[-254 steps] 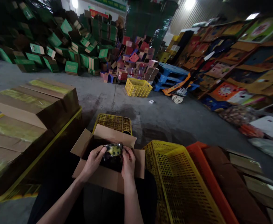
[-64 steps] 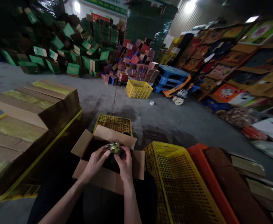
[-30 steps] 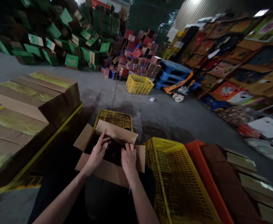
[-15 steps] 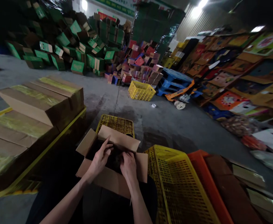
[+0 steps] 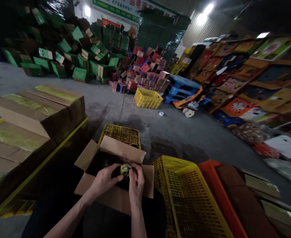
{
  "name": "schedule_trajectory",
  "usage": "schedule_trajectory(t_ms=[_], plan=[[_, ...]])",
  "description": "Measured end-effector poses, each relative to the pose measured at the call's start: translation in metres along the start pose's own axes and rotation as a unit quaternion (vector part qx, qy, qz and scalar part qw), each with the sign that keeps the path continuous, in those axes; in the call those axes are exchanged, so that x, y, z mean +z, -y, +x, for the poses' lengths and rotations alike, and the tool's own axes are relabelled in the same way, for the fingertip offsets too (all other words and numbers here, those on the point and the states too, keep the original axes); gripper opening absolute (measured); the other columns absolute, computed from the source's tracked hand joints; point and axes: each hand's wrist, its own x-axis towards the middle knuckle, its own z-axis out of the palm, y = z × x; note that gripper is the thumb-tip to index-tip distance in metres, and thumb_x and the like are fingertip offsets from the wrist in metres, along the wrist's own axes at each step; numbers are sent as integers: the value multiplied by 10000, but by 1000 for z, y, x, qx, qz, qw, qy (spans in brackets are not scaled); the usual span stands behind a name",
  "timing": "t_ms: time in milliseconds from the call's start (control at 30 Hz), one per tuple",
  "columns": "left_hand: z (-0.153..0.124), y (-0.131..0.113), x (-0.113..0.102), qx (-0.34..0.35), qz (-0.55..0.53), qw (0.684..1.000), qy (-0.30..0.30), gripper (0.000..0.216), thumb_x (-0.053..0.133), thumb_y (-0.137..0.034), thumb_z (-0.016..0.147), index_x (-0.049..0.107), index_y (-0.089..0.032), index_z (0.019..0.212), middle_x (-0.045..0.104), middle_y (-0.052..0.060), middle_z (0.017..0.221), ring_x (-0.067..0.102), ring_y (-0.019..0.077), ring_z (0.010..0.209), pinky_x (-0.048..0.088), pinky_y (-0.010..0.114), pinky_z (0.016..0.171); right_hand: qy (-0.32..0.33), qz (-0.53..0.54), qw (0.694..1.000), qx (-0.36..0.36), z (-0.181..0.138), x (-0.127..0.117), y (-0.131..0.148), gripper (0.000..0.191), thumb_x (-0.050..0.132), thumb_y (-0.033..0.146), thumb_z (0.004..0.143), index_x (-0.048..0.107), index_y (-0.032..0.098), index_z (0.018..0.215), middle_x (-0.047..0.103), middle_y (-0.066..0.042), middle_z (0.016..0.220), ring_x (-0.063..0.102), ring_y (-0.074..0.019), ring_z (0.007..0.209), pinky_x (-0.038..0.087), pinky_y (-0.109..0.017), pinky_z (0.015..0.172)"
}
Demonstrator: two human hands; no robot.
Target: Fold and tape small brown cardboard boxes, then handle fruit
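Observation:
A round yellow-green fruit, seemingly in shiny clear wrap, is held between my two hands above an open cardboard box. My left hand grips it from the left, thumb below and fingers above. On the other side, my right hand pinches the fruit or its wrap with thumb and fingertips. The box's flaps are folded outward. Its inside is dark, with a faint glint at the left; what lies there I cannot make out.
Taped cartons rest on a yellow crate at the left. A yellow crate and an orange crate stand close on the right. Ahead are an upturned yellow crate, another yellow crate, blue pallets and piled green boxes.
Both hands have come up from inside the box, and the yellow-green fruit now shows between them. My left fingers have closed around it. The whole view has shifted slightly.

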Motion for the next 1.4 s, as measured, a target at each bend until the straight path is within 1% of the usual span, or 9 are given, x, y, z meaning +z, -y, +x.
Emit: schedule_trajectory(t_ms=[133,233,500,700,833,1067,1200,1300,1400], plan=[[0,3,8,37,28,998,-39,375,666,-370,866,631,-264,1224,704,52,1217,683,243,1107,539,345,947,54,34,998,-12,-2,-4,3,468,637,416,894,589,250,1328,642,-82,1338,597,-254,1243,475,-406,1065],[-1,6,11,49,40,996,-58,353,639,-378,888,612,-281,1226,692,51,1192,688,240,1075,555,345,902,79,-7,997,5,0,-5,1,451,630,424,910,623,239,1322,652,-88,1340,598,-264,1247,476,-404,1065],[-1,9,3,29,-93,995,-10,573,709,-422,844,553,-281,1377,667,69,1318,665,259,1150,534,388,990,-80,-3,994,79,2,-10,-12,505,652,538,874,705,183,1228,740,-113,1176,688,-279,1067,551,-361,902],[5,11,-3,34,-129,990,-34,303,634,-419,898,716,-209,1100,751,64,1061,695,240,998,543,329,876,-69,76,990,98,-2,-10,-11,526,662,541,866,678,202,1268,703,-110,1266,673,-276,1127,571,-354,888],[4,4,-11,15,-155,986,-64,274,603,-428,918,721,-194,997,739,44,929,679,206,878,526,290,796,-44,63,994,80,0,-6,-8,505,677,536,855,715,188,1218,723,-116,1228,667,-287,1146,549,-387,959],[2,2,-16,5,-170,979,-110,292,587,-457,927,685,-183,913,692,31,855,652,193,828,521,276,744,-28,63,991,111,0,-7,-10,488,741,524,805,751,186,1157,750,-117,1168,705,-300,1068,591,-393,874],[1,3,-11,3,-193,976,-97,330,580,-461,934,661,-199,1117,715,67,1066,675,238,1022,550,332,863,-36,69,991,110,-1,-9,-14,518,750,529,796,743,183,1180,729,-118,1222,691,-308,1115,583,-420,925],[-2,1,-7,23,-246,968,-33,605,655,-430,899,456,-243,1440,595,107,1392,575,274,1285,512,390,1023,-45,76,991,104,-2,-9,-17,522,757,512,797,732,181,1200,718,-117,1246,674,-310,1150,554,-448,989],[-3,2,-6,20,-290,957,-14,769,663,-406,904,270,-229,1540,578,145,1396,589,274,1274,492,431,1058,-27,96,990,101,-3,-9,-16,540,759,476,809,692,202,1269,676,-122,1320,653,-315,1188,561,-460,979]])
